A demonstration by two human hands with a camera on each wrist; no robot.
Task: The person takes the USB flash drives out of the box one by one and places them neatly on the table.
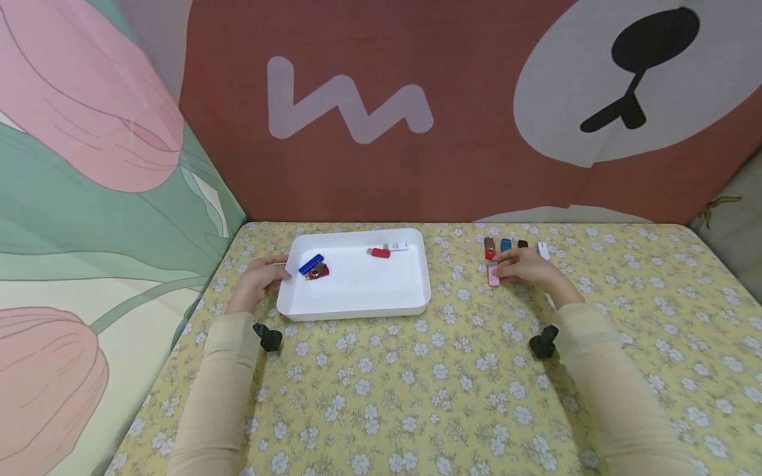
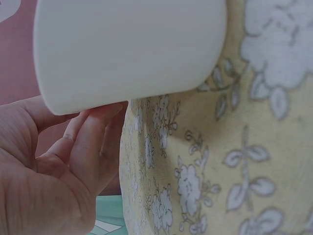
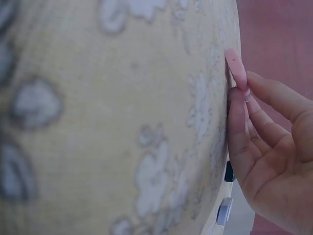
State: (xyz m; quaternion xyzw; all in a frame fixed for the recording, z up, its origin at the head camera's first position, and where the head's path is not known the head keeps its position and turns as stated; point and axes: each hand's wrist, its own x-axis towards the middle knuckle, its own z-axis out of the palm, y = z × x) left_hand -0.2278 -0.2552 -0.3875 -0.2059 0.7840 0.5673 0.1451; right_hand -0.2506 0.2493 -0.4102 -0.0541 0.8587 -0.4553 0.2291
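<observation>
My right hand (image 1: 530,266) pinches a pink USB stick (image 1: 493,274) between thumb and fingers, low over the cloth on the right. In the right wrist view the pink stick (image 3: 236,68) sticks out past the fingertips. My left hand (image 1: 258,281) grips the left edge of a white tray (image 1: 369,291), its fingers partly hidden by the tray wall. Inside the tray lie a blue USB stick (image 1: 311,264), a dark red swivel one (image 1: 319,272), a red one (image 1: 380,252) and a white one (image 1: 400,246).
Beyond my right hand lie a brown-red USB stick (image 1: 489,248), a blue one (image 1: 505,244), a black one (image 1: 522,244) and a white one (image 1: 543,250). A yellow floral cloth (image 1: 381,383) covers the table, which meets a printed wall (image 1: 369,178) at the back.
</observation>
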